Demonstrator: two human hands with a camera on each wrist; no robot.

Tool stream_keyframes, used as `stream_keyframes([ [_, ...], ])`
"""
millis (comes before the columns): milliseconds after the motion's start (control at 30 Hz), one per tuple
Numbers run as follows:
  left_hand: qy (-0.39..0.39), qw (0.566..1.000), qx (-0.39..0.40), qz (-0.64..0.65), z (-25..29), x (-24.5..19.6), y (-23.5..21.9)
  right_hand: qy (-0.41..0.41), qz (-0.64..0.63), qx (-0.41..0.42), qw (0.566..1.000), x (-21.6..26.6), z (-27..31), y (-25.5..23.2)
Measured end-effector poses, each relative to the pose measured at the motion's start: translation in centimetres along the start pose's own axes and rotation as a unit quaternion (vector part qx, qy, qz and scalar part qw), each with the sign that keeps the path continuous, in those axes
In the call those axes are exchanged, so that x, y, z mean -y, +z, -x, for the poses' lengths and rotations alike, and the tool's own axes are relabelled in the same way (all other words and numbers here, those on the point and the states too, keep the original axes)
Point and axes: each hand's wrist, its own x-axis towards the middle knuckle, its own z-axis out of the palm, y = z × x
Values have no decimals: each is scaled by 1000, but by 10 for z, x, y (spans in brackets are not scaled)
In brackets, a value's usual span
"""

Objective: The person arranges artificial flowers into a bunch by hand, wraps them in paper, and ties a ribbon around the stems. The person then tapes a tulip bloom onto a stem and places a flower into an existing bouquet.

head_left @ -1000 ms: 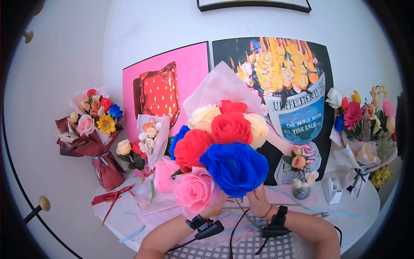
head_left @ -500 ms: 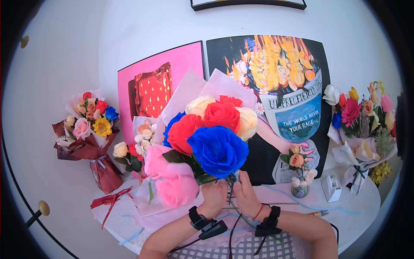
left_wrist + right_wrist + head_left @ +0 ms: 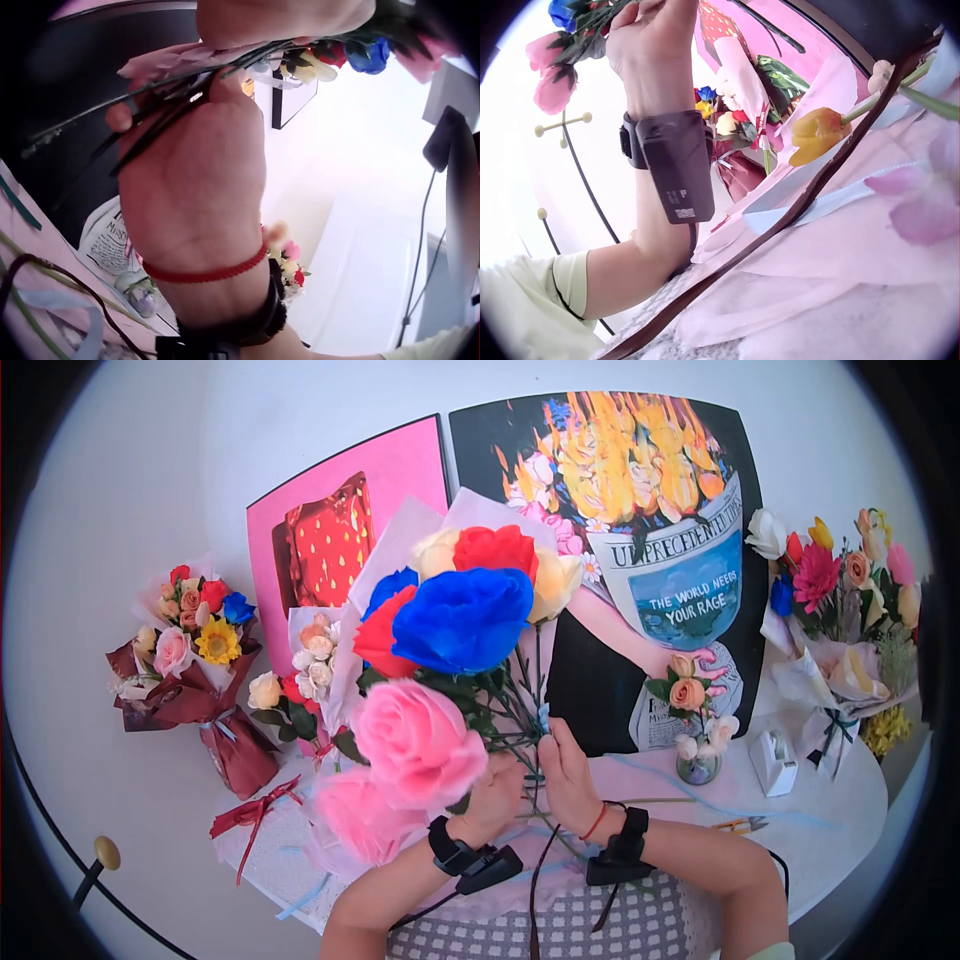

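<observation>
A bouquet of large artificial roses hangs in front of the person, with a blue rose, red and cream roses at the back and a pink rose low at the front. Pale pink wrapping paper stands behind the blooms. The left hand grips the stems just under the flowers. Beside it, the right hand holds the stems, thumb up near a light blue ribbon. Stem ends stick out past the right hand's fingers in the left wrist view. Blooms partly cover the left hand in the head view.
Wrapped bouquets stand at left and right. A small glass vase with flowers, a white tape dispenser, scissors and a red ribbon lie about the round table. Two pictures lean on the wall behind.
The bouquet has tilted left and toward the person; the blue rose moved up and left, and the stems now show. Both hands came into fuller view, still around the stems.
</observation>
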Motion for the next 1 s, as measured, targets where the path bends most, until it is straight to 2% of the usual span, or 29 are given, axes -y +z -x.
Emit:
stream_keyframes([
  [33,8,991,84,100,-7,-1,0,4,0,-3,1000,2,0,0],
  [67,4,991,82,101,-12,-6,10,1,-12,-2,1000,5,-1,-1],
  [133,-19,998,-35,52,-16,-20,34,4,-25,-1,1000,5,-1,0],
  [200,-13,1000,-17,16,-18,-19,34,17,-37,1,999,0,-1,1],
  [267,-37,994,-95,-43,-19,-23,42,21,-29,11,999,-4,0,1],
  [300,-38,994,-96,-43,-23,-21,43,22,-21,24,999,-6,0,2],
  [367,-28,959,-157,-233,-31,-17,43,13,-9,25,1000,-10,2,8],
  [433,-29,959,-174,-222,-34,-22,50,3,2,25,1000,-8,3,12],
  [500,-43,953,-220,-205,-35,-25,53,-13,79,46,996,2,3,13],
  [633,-41,943,-209,-254,-34,-22,36,-16,98,67,993,5,1,13],
  [700,39,930,-192,-311,-36,-14,22,-33,117,59,991,7,0,11],
  [733,40,930,-192,-312,-35,-16,25,-35,116,59,991,9,-1,9],
  [800,46,904,-185,-383,-32,-23,39,-147,231,34,961,15,-4,1],
  [833,-46,907,-188,-374,-30,-28,40,-150,231,33,961,20,-7,-4],
  [867,-44,907,-187,-375,-27,-28,35,-153,233,19,960,26,-9,-10],
  [933,44,872,-106,-476,-24,-23,23,-157,235,4,959,38,-11,-16],
  [967,7,896,-112,-430,-24,-22,21,-212,216,-4,953,42,-12,-18],
  [1000,8,896,-110,-431,-26,-21,21,-267,196,-13,944,47,-14,-19],
])
